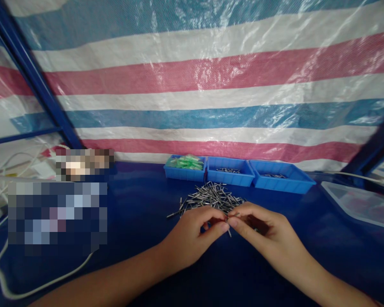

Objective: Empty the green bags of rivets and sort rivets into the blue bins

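My left hand [200, 232] and my right hand [264, 226] meet fingertip to fingertip in front of a heap of thin metal pins [211, 196]. Thumb and forefinger of each are pinched together. Between them a slim metal pin [229, 233] pokes out downward; most of it is hidden by the fingers. Another small piece may sit under the curled fingers of my right hand, too dark to make out. The heaped pins are silver and dark, lying in all directions on the blue table [141, 204].
Behind the heap stand three blue bins: the left bin [184, 173] holds green plastic packets [187, 162], the middle bin [228, 178] and right bin [283, 184] some pins. A clear plastic lid or tray [358, 204] lies right. A white cable [48, 285] loops at left, near blurred items.
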The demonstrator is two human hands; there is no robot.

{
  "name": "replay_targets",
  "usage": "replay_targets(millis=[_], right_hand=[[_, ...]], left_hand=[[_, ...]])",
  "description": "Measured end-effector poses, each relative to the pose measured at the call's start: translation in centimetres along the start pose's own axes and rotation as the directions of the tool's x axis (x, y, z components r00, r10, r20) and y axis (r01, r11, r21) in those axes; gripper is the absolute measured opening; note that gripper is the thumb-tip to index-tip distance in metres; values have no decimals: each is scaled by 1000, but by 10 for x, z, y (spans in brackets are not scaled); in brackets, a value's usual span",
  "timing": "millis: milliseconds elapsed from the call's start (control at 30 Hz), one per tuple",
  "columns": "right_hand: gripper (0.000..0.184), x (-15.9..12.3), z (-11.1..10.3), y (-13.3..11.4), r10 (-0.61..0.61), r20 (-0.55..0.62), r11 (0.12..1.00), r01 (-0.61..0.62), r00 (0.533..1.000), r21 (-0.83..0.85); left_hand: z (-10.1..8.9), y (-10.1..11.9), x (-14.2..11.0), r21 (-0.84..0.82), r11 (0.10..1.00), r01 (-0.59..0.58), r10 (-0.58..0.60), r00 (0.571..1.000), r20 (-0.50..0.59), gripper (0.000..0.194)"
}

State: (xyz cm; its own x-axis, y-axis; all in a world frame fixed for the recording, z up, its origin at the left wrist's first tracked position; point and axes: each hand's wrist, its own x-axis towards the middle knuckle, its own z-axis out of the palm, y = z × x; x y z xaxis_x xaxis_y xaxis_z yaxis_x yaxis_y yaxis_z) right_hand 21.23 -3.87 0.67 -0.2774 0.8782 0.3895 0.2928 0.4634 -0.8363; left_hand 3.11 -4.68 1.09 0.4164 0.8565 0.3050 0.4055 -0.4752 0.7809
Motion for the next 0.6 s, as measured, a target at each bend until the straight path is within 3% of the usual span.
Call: replay_targets(millis=[267,467,600], right_hand=[[12,-3,-3,0,-70,25,996,71,997,-49],[15,1,-4,5,-56,10,994,57,998,-97],[16,1,-1,5,-83,98,987,96,992,-130]], left_hand=[[1,0,0,-54,998,-13,10,999,-45,14],[2,-3,-1,-32,999,-38,33,985,-167,7],[1,-4,-2,-7,999,-45,43,975,-217,6]])
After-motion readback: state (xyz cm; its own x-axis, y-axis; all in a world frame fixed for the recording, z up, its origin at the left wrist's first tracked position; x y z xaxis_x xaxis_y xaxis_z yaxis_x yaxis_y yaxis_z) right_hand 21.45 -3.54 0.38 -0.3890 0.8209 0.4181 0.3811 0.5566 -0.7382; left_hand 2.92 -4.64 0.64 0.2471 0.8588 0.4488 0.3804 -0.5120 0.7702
